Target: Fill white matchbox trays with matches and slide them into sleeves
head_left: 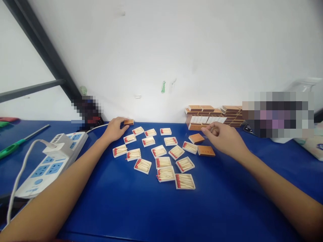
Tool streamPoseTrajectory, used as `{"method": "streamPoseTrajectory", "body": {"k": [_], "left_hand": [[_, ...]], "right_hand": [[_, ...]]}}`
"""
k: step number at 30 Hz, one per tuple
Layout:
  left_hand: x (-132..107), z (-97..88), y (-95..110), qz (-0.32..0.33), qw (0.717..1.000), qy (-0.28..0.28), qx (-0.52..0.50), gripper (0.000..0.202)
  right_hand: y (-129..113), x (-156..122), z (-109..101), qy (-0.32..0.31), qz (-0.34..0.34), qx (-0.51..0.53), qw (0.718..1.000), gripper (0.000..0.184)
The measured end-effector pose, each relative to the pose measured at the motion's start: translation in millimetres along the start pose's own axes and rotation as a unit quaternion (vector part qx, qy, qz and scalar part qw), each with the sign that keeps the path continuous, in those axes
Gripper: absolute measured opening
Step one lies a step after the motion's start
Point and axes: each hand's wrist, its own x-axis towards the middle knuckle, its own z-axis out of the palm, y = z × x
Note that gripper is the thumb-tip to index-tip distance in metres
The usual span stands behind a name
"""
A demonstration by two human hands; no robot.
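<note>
At the back left, my left hand (116,128) has its thumb and fingers closed around the left end of an orange-brown matchbox (129,122). My right hand (217,135) is curled beside the matchbox stack at the back right, fingertips pinched together; whatever they may hold is hidden. Just below it lie two loose matchboxes, one (196,138) flat near the fingertips and another (206,151) under the wrist side. Between the hands, several white matchbox trays full of red-tipped matches are spread out, among them a front tray (185,181) and a left tray (119,151).
Matchboxes in a stack (233,116) stand against the white wall, with white tray ends showing. A white power strip (54,164) with a plugged-in cable lies left of my left forearm, near a green-handled tool (15,148). A blurred object (277,116) stands right on the blue table (151,211).
</note>
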Motion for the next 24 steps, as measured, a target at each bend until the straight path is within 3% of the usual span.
{"method": "streamPoseTrajectory", "body": {"k": [7,10,12,14,17,20,22,24], "left_hand": [[-2.0,-2.2,1.1,-0.056,0.998,0.006,-0.013,0.04],[-5.7,-8.3,18.9,-0.066,0.996,0.042,-0.032,0.047],[-12.7,-13.1,43.1,-0.051,0.995,0.063,-0.053,0.051],[-24.7,-15.5,75.6,-0.006,0.991,0.083,-0.101,0.05],[-49.1,-12.6,127.1,0.07,0.976,0.091,-0.184,0.049],[-71.0,-6.8,163.3,0.112,0.963,0.075,-0.235,0.05],[-79.3,-4.9,174.4,0.13,0.957,0.072,-0.249,0.051],[-82.4,-4.9,177.1,0.138,0.956,0.08,-0.248,0.052]], "right_hand": [[0.6,-1.0,-0.3,0.013,-0.013,0.012,1.0,0.03],[-3.4,-2.2,-1.9,0.032,-0.022,0.04,0.998,0.029],[-13.7,-7.2,-3.9,0.016,-0.023,0.115,0.993,0.032],[-30.8,-17.6,-5.9,-0.044,0.002,0.245,0.968,0.038],[-62.2,-42.1,-6.8,-0.157,0.069,0.432,0.886,0.052],[-85.3,-66.1,-4.9,-0.269,0.075,0.5,0.82,0.055],[-91.2,-75.0,-3.4,-0.309,0.07,0.505,0.802,0.053],[-91.1,-77.0,-2.8,-0.29,0.082,0.509,0.806,0.048]]}}
